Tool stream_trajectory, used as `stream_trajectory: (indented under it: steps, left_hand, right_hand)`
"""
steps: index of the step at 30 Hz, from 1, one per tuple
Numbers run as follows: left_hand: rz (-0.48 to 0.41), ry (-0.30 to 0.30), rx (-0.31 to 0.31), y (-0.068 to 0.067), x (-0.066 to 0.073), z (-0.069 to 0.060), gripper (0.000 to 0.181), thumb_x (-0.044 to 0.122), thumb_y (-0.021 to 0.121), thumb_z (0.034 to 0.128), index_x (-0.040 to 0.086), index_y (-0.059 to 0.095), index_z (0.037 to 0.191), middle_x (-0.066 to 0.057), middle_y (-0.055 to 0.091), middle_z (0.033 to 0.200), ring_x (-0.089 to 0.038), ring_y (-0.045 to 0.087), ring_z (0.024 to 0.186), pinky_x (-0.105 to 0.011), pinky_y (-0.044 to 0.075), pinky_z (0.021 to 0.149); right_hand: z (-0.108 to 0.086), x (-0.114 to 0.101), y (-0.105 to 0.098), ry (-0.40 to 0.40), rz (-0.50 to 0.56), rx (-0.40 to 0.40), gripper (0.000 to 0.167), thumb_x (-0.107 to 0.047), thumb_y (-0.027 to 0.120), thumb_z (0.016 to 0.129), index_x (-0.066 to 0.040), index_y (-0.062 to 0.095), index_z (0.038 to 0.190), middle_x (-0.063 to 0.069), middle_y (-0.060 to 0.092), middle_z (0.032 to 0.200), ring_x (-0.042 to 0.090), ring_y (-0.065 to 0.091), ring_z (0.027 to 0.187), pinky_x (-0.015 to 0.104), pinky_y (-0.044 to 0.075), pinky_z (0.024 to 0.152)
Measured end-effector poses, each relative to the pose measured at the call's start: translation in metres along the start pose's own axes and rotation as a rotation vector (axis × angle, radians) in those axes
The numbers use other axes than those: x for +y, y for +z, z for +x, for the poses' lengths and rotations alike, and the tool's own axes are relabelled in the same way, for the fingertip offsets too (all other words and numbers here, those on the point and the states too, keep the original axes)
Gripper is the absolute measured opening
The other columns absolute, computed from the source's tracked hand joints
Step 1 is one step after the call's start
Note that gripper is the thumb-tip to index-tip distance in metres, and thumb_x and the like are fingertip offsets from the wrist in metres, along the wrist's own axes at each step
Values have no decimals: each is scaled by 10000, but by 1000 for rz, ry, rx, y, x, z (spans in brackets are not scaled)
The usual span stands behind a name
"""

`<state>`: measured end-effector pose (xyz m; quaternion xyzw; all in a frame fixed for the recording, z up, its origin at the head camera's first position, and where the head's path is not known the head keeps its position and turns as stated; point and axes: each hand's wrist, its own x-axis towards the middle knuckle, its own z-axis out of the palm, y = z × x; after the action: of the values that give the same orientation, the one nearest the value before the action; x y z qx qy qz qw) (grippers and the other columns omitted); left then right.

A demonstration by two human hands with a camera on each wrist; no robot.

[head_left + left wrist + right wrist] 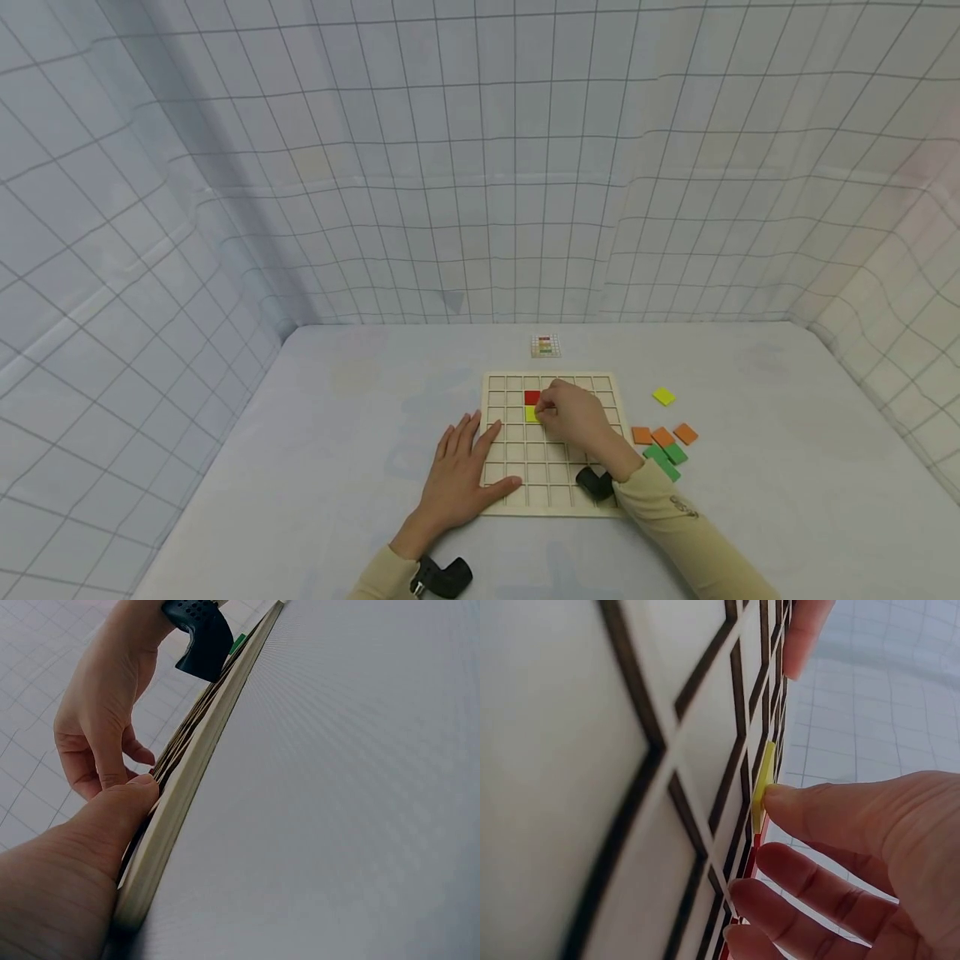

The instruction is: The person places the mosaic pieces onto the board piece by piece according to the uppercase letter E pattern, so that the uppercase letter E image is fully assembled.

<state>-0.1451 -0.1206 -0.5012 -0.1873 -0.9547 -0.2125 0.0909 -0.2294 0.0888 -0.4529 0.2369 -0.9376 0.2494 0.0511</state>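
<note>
A pale wooden grid board (513, 454) lies flat on the white table. My left hand (459, 483) rests on its left edge with fingers spread, the thumb on the near left cells. Over the upper middle of the board, my right hand (577, 417) has its fingers curled at a yellow square tile (530, 415). In the right wrist view the thumb is against that yellow tile (763, 787), which stands slightly tilted in the grid; the grip's far side is hidden. A red tile (532, 397) sits in the cell just beyond, partly beside the right fingers.
To the board's right lie a loose yellow tile (663, 397), several orange tiles (663, 437) and green tiles (676, 453), some partly under the right forearm. A small card with a coloured grid pattern (546, 346) lies behind the board. White checked cloth (480, 208) encloses the table.
</note>
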Motion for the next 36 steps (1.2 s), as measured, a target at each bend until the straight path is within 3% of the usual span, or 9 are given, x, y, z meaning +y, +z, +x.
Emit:
stream_trajectory:
  steps: [5, 9, 17, 22, 24, 28, 36]
  left_hand:
    - [-1, 4, 2, 0, 0, 0, 835, 676, 506, 850, 163, 340, 1487, -159, 229, 1529, -294, 137, 1414, -471, 74, 1115]
    - [2, 12, 9, 1, -1, 0, 836, 685, 493, 851, 163, 343, 1486, -156, 231, 1529, -300, 150, 1411, -475, 86, 1113]
    - [-1, 8, -5, 1, 0, 0, 841, 679, 498, 852, 159, 331, 1491, -159, 216, 1534, -297, 135, 1415, -464, 67, 1117]
    - [4, -1, -3, 0, 0, -1, 842, 680, 501, 850, 157, 337, 1488, -165, 223, 1530, -303, 137, 1413, -471, 73, 1115]
    - [8, 5, 10, 0, 0, -1, 840, 680, 504, 848, 152, 348, 1483, -169, 236, 1524, -314, 152, 1408, -485, 89, 1110]
    - [11, 13, 25, 0, -1, -1, 838, 675, 512, 848, 143, 360, 1477, -174, 249, 1518, -329, 173, 1401, -502, 107, 1104]
    - [-11, 12, 3, 1, -2, -1, 835, 663, 516, 852, 150, 339, 1487, -157, 220, 1533, -296, 138, 1414, -470, 74, 1115]
  right_hand:
    - [-1, -1, -1, 5, -2, -13, 85, -109, 732, 818, -147, 709, 746, -78, 542, 749, 81, 518, 646, 281, 468, 574]
    - [-6, 2, -6, -21, 38, -78, 46, -120, 719, 836, -96, 748, 862, -57, 589, 801, 93, 534, 688, 280, 472, 604]
    - [-27, 15, -29, -137, 263, -252, 208, -191, 655, 910, -56, 693, 1064, -17, 635, 1006, 181, 581, 931, 345, 492, 776]
    - [-45, 22, -38, -163, 351, -258, 249, -264, 638, 927, -70, 683, 1077, -23, 641, 1036, 192, 586, 958, 371, 503, 815]
    - [-52, 26, -42, -169, 342, -229, 243, -266, 646, 921, -79, 690, 1070, -18, 646, 1050, 209, 591, 963, 381, 506, 808]
    - [-63, 37, -50, -98, 266, -161, 191, -213, 667, 905, -102, 705, 1056, -27, 643, 1063, 219, 589, 953, 380, 501, 773]
    - [-77, 56, -65, 108, 107, -55, 195, -127, 720, 847, -78, 713, 1035, 88, 640, 1095, 284, 614, 968, 417, 510, 756]
